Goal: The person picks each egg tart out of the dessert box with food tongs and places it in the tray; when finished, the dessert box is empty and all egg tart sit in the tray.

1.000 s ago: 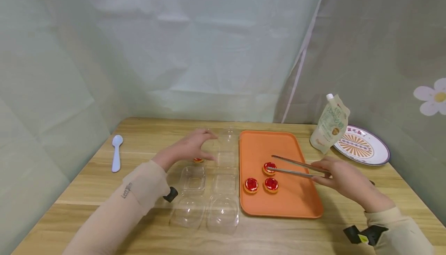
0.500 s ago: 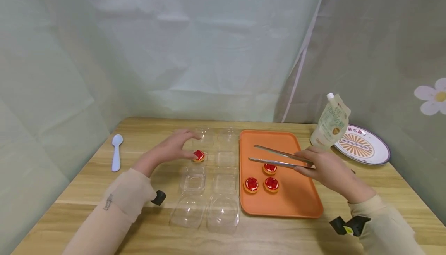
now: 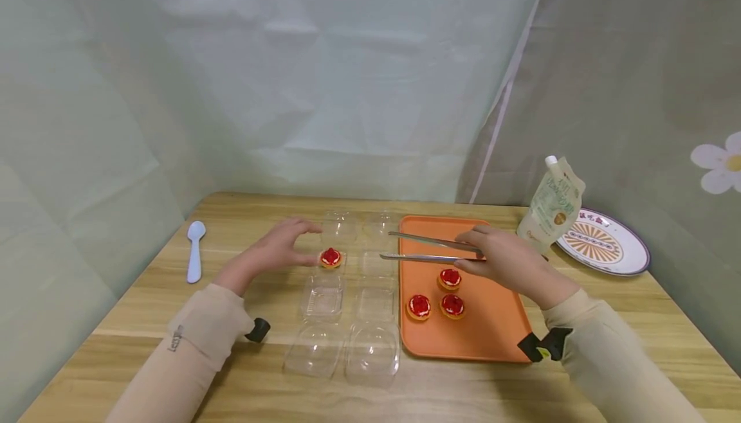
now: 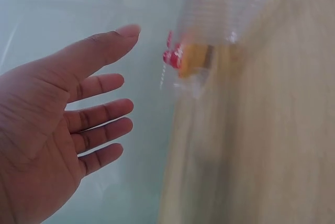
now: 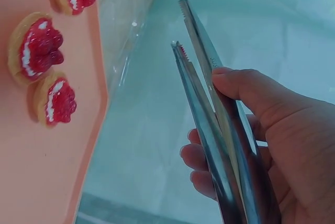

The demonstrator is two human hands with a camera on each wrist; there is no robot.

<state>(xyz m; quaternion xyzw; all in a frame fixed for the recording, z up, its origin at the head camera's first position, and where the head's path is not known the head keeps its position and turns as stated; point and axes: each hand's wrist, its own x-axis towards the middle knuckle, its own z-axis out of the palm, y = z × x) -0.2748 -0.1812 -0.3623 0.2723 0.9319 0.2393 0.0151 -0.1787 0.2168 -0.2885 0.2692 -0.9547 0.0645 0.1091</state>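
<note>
My right hand [image 3: 503, 261] grips metal tongs [image 3: 431, 258], whose tips stand apart over the tray's left edge and point left. In the right wrist view the thumb lies on one arm of the tongs [image 5: 220, 114], the fingers round the other. My left hand [image 3: 282, 244], thumb and fingers spread and holding nothing, is just left of a red-topped tart [image 3: 330, 258]. That tart sits in a clear plastic container [image 3: 339, 225] with a raised lid. Three more fruit tarts [image 3: 452, 306] lie on the orange tray [image 3: 480, 339]; the right wrist view shows white cream under their red topping.
Several clear containers [image 3: 373, 352] stand with lids open left of the tray. A pale blue spoon [image 3: 194, 252] lies at the far left. At the back right are a spouted pouch [image 3: 552, 207] and a patterned plate [image 3: 628, 249].
My right hand has carried the tongs left and away from me, off the tarts toward the containers. My left hand has drawn back left, uncovering the tart in the container.
</note>
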